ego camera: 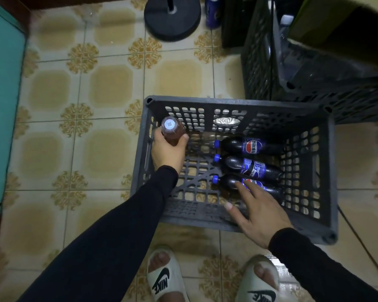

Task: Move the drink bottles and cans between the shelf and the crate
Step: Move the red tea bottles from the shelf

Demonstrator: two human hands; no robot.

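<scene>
Head view: emptying or loading the crate [238, 223], hard to say which; judged from the grip, lifting out. Left hand [168, 153] wrapped round an upright tea bottle [172, 132] at the crate's far-left corner, white cap up, just inside the left wall. Right hand [260, 210] spread flat, fingers straight, reaching over the near rim, fingertips at or just over the nearest of three cola bottles [249, 164]. Those three lying on their sides, side by side along the right half, blue caps pointing left. Next move probably calls for curling round the near bottle's body and raising it clear of the rim without knocking its neighbour. Second crate [271, 68] far right, stacked with dim things.
</scene>
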